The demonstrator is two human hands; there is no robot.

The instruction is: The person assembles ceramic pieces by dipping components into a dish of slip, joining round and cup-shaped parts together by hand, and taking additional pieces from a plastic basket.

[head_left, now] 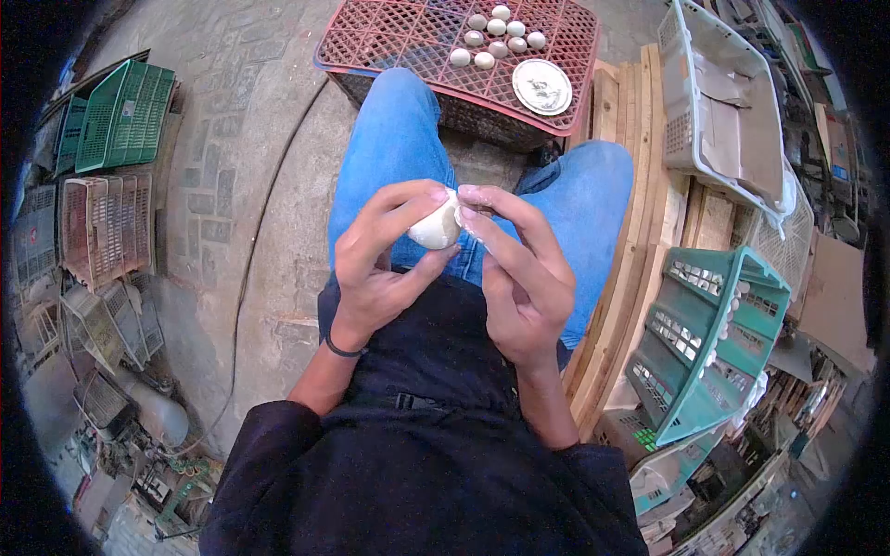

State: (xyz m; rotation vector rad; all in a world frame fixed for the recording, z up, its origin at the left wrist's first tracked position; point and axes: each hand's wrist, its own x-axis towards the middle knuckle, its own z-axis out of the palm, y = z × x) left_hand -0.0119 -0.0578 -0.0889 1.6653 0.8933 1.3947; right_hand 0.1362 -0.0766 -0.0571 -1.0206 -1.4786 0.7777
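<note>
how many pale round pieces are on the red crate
10 pieces: two nearest the person, left of the round disc, and eight clustered just beyond them on the red crate. None looks hidden; the held piece isn't counted.

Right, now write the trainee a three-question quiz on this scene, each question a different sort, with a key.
1. Which forearm wears the dark band, left or right?

2. What lies on the red crate next to the cluster of pale balls?
A) a hammer
B) a round disc
C) a coil of rope

3. True or false: the left hand grips a pale ball, and the right hand is at that ball's edge.

Key: 1. Left. 2. B. 3. True.
</note>
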